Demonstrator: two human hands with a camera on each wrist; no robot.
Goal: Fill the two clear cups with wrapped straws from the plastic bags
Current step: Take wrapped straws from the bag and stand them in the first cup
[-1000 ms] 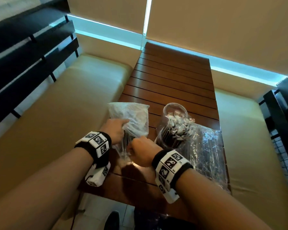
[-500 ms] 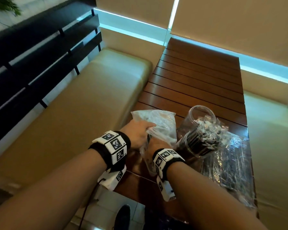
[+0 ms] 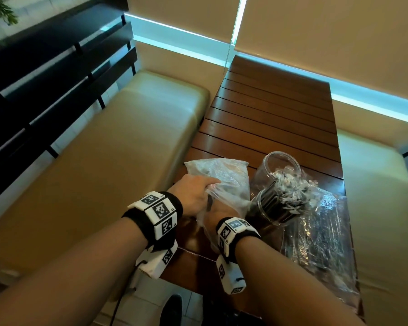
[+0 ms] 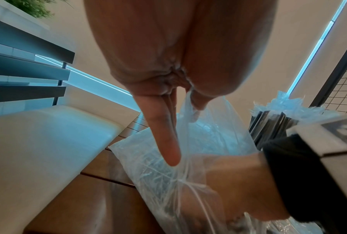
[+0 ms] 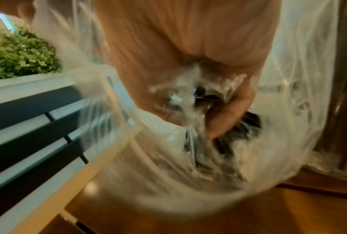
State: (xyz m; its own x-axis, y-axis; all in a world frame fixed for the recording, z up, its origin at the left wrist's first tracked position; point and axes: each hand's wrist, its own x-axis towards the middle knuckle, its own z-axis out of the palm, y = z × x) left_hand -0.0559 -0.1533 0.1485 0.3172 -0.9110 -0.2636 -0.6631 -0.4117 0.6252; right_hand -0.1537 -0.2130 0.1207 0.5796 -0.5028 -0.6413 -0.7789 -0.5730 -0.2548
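A clear plastic bag [image 3: 224, 177] of wrapped straws stands on the near part of the wooden slat table [image 3: 269, 114]. My left hand [image 3: 205, 187] pinches the edge of the bag's mouth [image 4: 188, 102] and holds it apart. My right hand [image 3: 218, 211] is inside the bag, its fingers curled round a bundle of wrapped straws [image 5: 200, 98]; that view is blurred. To the right stand two clear cups: the near one [image 3: 276, 208] is packed with dark wrapped straws, the far one [image 3: 278, 163] has none that I can see.
A second clear bag [image 3: 320, 243] with straws lies flat along the table's right edge. Cream cushioned benches [image 3: 127, 149] [image 3: 375, 196] flank the table. A black slatted rail [image 3: 45, 90] runs behind the left bench.
My right hand has gone from the bag's mouth down into the bag and closed on straws. The left hand keeps its hold on the bag's edge. The head view has shifted.
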